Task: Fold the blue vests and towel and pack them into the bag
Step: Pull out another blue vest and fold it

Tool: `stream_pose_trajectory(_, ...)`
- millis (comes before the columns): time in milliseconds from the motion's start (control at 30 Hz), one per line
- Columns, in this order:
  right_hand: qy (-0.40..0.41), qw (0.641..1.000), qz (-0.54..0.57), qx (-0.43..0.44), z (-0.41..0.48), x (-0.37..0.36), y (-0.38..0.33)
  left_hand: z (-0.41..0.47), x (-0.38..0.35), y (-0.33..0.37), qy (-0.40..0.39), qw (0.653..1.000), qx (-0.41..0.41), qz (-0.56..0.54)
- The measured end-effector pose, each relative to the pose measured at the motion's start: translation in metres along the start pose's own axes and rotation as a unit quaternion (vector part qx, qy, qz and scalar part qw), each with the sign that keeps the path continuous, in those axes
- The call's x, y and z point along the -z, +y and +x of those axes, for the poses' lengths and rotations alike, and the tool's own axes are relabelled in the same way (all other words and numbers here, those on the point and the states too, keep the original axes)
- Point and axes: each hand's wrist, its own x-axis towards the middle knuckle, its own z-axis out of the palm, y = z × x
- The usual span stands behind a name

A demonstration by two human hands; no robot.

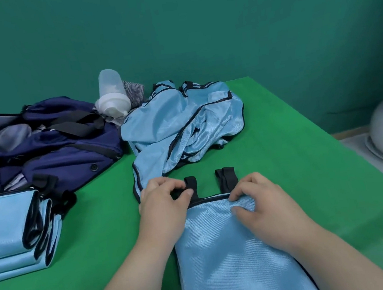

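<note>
Counting up: one bag point(68, 153), one bottle point(113, 94), vests in three lots.
Two hands in play, left hand point(166, 204) and right hand point(263, 205); one vest point(232, 247) flat under them, two black straps point(190, 181) at its top. One folded stack point(5, 225), about three layers showing. One crumpled heap point(172, 128), how many vests inside, can't tell. One striped cloth point(136, 89) behind the bottle.
</note>
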Motion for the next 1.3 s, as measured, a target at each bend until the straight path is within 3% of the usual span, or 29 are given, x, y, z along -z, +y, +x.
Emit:
stream_pose_trajectory(300,0.004,1.000,-0.015,0.010,-0.001,0.000,-0.002,0.010,0.002,0.002,-0.035,0.999,0.012,0.021)
stream_pose_trajectory(500,-0.003,1.000,-0.015,0.006,-0.002,0.001,-0.001,-0.027,0.018,0.005,0.023,0.997,-0.075,-0.003)
stream_pose_trajectory(600,-0.013,1.000,0.011,0.006,-0.005,0.003,0.000,-0.060,0.032,0.012,-0.088,0.977,-0.185,0.055)
stream_pose_trajectory(700,-0.006,1.000,0.009,0.025,-0.013,0.012,-0.004,-0.075,0.032,0.009,-0.226,0.918,-0.251,0.209)
stream_pose_trajectory(800,-0.041,0.992,-0.088,0.078,-0.030,0.013,-0.015,-0.071,0.029,-0.003,-0.272,0.879,-0.262,0.292)
stream_pose_trajectory(933,-0.163,0.958,-0.213,0.105,-0.059,-0.001,-0.019,-0.062,0.029,-0.015,-0.294,0.863,-0.270,0.309)
stream_pose_trajectory(1100,-0.145,0.962,-0.206,0.105,-0.063,0.000,-0.010,-0.066,0.031,-0.020,-0.276,0.880,-0.256,0.291)
stream_pose_trajectory(1200,-0.090,0.991,-0.060,0.076,-0.076,0.001,0.002,-0.085,0.037,-0.031,-0.209,0.926,-0.230,0.216)
stream_pose_trajectory(1300,-0.043,0.997,0.049,0.052,-0.095,0.006,0.011,-0.118,0.049,-0.040,-0.173,0.959,-0.210,0.081)
